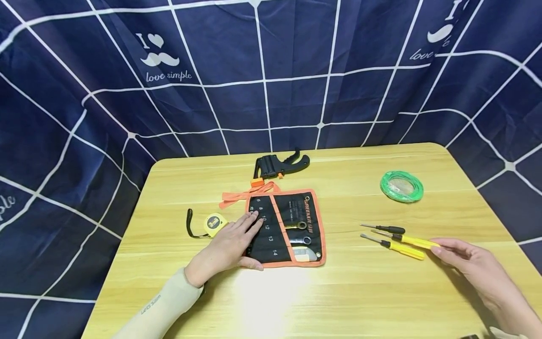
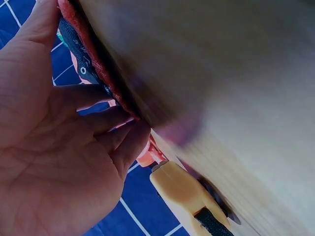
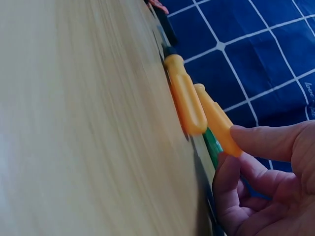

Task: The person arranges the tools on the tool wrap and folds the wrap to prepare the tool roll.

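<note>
In the head view my left hand rests on the left part of a black tool pouch with orange edging, fingers extended. Wrenches and a grey-white tool poke out of its slots. At the right, my right hand pinches the handle end of a yellow screwdriver between thumb and fingers; the right wrist view shows this grip on the handle. A second yellow screwdriver lies in front of it on the table, and a small black screwdriver lies behind.
A yellow tape measure with a black strap lies left of the pouch. Behind the pouch is a black bar clamp with orange parts. A green coil sits at the back right of the wooden table. Dark blue cloth hangs around.
</note>
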The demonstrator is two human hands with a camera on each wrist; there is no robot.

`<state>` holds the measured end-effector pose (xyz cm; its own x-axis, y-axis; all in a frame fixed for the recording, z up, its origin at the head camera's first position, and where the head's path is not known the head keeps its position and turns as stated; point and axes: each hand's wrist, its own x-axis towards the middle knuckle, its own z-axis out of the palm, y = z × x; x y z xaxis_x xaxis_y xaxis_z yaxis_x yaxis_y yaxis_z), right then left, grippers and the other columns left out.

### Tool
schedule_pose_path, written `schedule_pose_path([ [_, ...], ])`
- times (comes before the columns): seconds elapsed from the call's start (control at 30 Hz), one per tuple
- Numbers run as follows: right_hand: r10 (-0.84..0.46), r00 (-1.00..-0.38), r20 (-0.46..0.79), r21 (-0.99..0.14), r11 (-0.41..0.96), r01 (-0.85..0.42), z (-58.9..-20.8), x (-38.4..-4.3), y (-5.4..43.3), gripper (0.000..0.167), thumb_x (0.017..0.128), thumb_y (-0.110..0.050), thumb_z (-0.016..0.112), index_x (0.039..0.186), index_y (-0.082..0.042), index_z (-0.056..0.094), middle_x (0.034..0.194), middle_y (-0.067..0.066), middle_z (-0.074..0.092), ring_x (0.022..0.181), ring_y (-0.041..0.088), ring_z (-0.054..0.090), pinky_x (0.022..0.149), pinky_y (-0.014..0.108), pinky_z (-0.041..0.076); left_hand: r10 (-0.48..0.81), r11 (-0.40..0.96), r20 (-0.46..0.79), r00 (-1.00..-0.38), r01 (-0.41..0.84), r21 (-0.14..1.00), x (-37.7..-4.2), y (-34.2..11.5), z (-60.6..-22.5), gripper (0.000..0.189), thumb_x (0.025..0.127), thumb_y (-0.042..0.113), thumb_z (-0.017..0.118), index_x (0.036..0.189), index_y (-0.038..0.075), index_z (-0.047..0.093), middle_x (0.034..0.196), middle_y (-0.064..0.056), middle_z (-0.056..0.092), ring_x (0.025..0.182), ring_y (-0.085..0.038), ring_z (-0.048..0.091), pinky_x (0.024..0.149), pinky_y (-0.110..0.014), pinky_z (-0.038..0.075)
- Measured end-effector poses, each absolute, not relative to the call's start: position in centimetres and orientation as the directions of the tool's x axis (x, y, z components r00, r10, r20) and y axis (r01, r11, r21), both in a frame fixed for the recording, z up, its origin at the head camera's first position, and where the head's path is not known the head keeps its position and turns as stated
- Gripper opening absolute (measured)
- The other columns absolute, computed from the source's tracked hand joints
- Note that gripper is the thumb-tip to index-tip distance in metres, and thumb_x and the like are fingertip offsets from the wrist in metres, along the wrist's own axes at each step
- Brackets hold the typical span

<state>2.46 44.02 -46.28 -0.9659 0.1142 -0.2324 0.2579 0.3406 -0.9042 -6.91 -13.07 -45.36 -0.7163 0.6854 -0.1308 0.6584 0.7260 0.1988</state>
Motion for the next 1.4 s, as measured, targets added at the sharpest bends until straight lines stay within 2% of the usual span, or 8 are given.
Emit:
schedule_pose_path([
  [0.17,0.099,-0.965,-0.243,-0.938,0.228,0.260,-46.7,2.4,43.0,0.026,0.109,-0.003,0.066,0.112,-0.019,0.085,0.103,-0.014,0.078,0.092,-0.003,0.067,0.075,0.015,0.054,0.688,0.724,-0.131,-0.714,0.663,0.191,-6.9,-13.0,-45.2,0.121,0.083,0.076,0.077,0.168,0.000,0.038,0.175,-0.025,0.028,0.160,-0.043,0.030,0.117,-0.056,0.042],
  [0.47,0.091,-0.972,-0.219,-0.962,0.145,0.230,-46.9,2.3,42.1,0.029,0.107,0.001,0.067,0.110,-0.019,0.087,0.101,-0.011,0.079,0.087,-0.001,0.071,0.073,0.017,0.058,0.687,0.725,-0.132,-0.715,0.659,0.201,-6.9,-13.1,-45.1,0.121,0.083,0.076,0.077,0.168,-0.001,0.037,0.175,-0.025,0.028,0.160,-0.044,0.030,0.117,-0.056,0.042],
  [0.87,0.072,-0.971,-0.226,-0.974,0.011,0.227,-46.9,1.9,41.6,0.031,0.107,0.004,0.065,0.110,-0.017,0.087,0.107,-0.011,0.080,0.092,0.000,0.073,0.076,0.019,0.060,0.688,0.722,-0.117,-0.716,0.660,0.207,-6.8,-13.3,-45.0,0.120,0.083,0.073,0.079,0.167,-0.002,0.038,0.174,-0.027,0.030,0.159,-0.045,0.032,0.116,-0.058,0.042],
  [1.13,0.078,-0.972,-0.222,-0.973,0.052,0.227,-45.9,1.9,40.7,0.029,0.108,0.001,0.065,0.113,-0.018,0.086,0.106,-0.011,0.080,0.093,0.000,0.072,0.078,0.018,0.059,0.687,0.723,-0.123,-0.716,0.660,0.203,-6.8,-13.2,-45.2,0.120,0.084,0.074,0.078,0.168,-0.001,0.037,0.174,-0.026,0.029,0.160,-0.044,0.030,0.117,-0.057,0.042],
  [1.4,0.074,-0.985,-0.156,-0.962,0.214,0.168,-44.6,1.1,39.6,0.025,0.109,-0.004,0.066,0.122,-0.016,0.083,0.110,-0.012,0.079,0.099,-0.001,0.068,0.080,0.015,0.054,0.691,0.720,-0.117,-0.713,0.665,0.198,-6.9,-13.2,-45.3,0.121,0.084,0.075,0.077,0.168,-0.002,0.037,0.174,-0.026,0.028,0.160,-0.044,0.030,0.116,-0.057,0.043],
])
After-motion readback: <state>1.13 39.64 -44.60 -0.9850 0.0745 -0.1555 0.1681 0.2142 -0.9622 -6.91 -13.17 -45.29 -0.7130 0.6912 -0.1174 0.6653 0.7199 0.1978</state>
